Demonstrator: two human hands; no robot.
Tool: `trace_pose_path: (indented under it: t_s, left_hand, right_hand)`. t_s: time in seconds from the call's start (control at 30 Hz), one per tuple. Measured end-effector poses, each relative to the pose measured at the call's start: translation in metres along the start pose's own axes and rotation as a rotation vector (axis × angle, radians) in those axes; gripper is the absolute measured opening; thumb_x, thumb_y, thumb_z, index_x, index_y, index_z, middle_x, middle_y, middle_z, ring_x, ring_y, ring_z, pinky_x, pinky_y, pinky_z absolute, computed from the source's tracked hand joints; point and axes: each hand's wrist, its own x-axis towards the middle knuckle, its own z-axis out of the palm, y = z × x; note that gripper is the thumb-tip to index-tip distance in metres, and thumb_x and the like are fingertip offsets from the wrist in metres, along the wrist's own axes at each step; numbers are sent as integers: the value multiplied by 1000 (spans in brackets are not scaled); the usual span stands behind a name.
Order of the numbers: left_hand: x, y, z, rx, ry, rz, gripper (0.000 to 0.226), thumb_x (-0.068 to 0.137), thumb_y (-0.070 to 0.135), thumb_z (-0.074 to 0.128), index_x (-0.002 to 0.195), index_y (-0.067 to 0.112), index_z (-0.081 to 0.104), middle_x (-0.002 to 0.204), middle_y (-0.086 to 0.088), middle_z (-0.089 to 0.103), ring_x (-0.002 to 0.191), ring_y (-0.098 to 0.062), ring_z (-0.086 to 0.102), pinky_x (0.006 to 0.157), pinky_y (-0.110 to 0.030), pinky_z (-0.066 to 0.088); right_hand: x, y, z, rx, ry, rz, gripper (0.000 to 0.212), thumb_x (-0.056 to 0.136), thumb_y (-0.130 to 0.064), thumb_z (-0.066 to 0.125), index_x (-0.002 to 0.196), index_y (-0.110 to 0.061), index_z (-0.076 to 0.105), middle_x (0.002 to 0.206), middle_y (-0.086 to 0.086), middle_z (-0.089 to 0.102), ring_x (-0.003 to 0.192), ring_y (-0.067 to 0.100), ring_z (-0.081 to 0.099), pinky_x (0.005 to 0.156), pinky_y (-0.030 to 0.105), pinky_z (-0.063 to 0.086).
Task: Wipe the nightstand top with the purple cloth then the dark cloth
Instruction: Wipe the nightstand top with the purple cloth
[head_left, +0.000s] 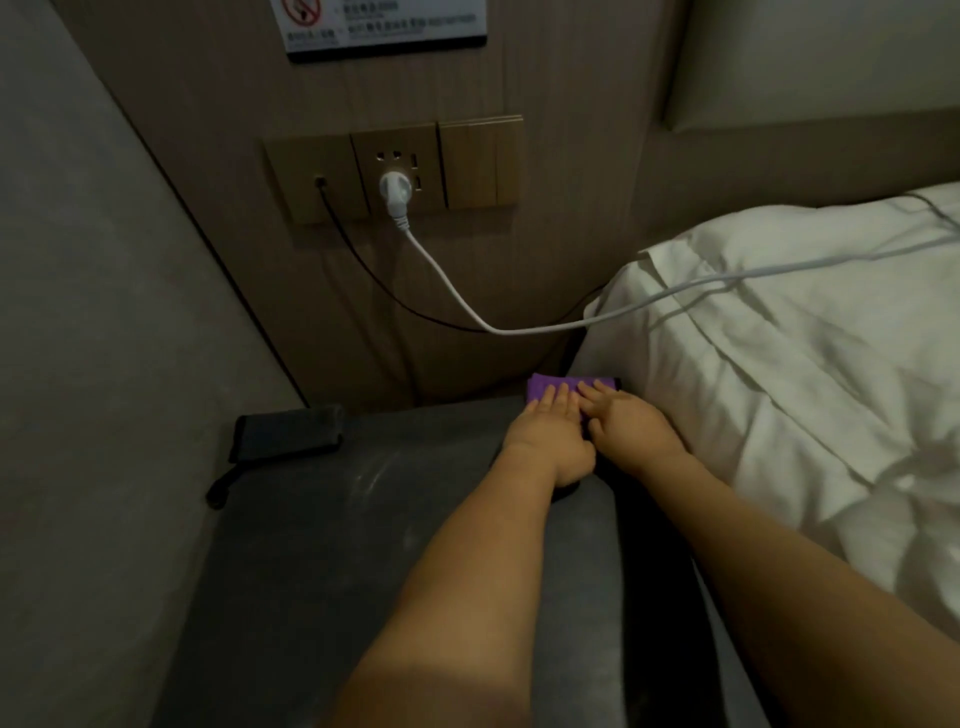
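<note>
The purple cloth (550, 388) is pressed flat by both hands at the surface's (322, 519) far corner beside the bed (779, 374). The fingers of the left hand (553, 439) and right hand (628, 421) are laid straight on it.

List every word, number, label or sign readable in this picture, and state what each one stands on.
Wall notice: a red no-smoking symbol shows at its left; the printed lines beside and below it are too blurred to read.
Socket panel: no legible marking.
White plug: no legible marking.
Nothing else carries text.
</note>
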Motion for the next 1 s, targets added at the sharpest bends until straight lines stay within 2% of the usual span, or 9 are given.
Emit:
trace_pose_path:
  t_s: [0.1,0.53,0.73,0.83,1.0]
  left_hand:
    - [-2,-3,2,-13,6,8,68,100,29,31,155,4,0,164,-11,-5,152,-23,-4,123,-34,1]
    - [-33,-7,20,-29,42,27,66,100,27,31,155,6,2,164,-10,-3,152,-21,-3,123,-32,0]
    - [-43,-11,19,-35,32,32,67,99,26,33,156,6,2,164,-9,-2,152,-20,-1,122,-32,1]
    - [-50,-18,16,-39,29,21,69,98,24,36,155,6,1,164,-10,-3,152,-20,-1,122,-32,0]
    - [-75,-53,18,-52,42,-48,69,98,25,35,155,7,2,164,-10,-2,152,-20,-1,122,-31,1]
  right_hand:
    - [-1,-6,-2,-57,-17,12,54,96,-15,37,149,-11,26,159,6,22,147,18,20,119,29,21]
    - [-24,-28,13,-50,-39,72,54,97,-17,34,150,-13,24,160,5,20,148,18,18,121,32,17]
    - [-30,-42,6,-145,-99,73,52,100,-22,28,150,-11,20,160,8,17,148,22,18,120,35,18]
    - [-31,-55,2,-161,-146,58,53,100,-22,28,151,-9,17,160,11,15,148,24,17,120,36,17]
    - [-24,-95,11,-86,-103,-14,54,99,-22,31,150,-8,21,159,11,19,147,24,19,119,35,18]
